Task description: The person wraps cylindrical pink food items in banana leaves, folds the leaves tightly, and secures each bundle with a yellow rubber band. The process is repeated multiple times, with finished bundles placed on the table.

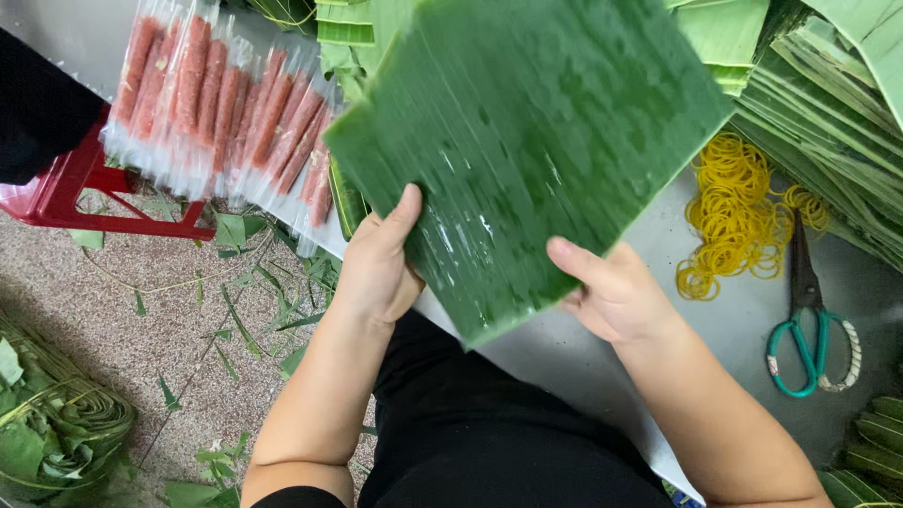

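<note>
Squarely in the middle, a stack of cut banana leaves (527, 141) is held up over the grey desk (743, 320), tilted so one corner points down toward the person's lap; the top leaf is dark green, glossy and a little blurred. Both hands carry it from the lower edges: the left hand (376, 268) has its grip closed on the left edge, thumb pressed on the upper face and the other fingers hidden beneath, and the right hand (611, 292) grasps the lower right edge the same way, thumb on top, fingers curled under. Just right of the stack, a heap of yellow rubber bands (738, 212) lies on the desk, and beside it a pair of scissors (809, 320) with teal handles, one loop wound with pale cord. More folded leaf strips (828, 113) are piled along the far right and upper edge of the desk. To the upper left, clear packets of red sausage sticks (226, 113) lie in a row, partly over the desk edge, near a red stool (85, 193). Below, the speckled floor (122, 329) is littered with green scraps, and a rolled bundle of leaves (56, 423) sits at the lower left corner
</note>
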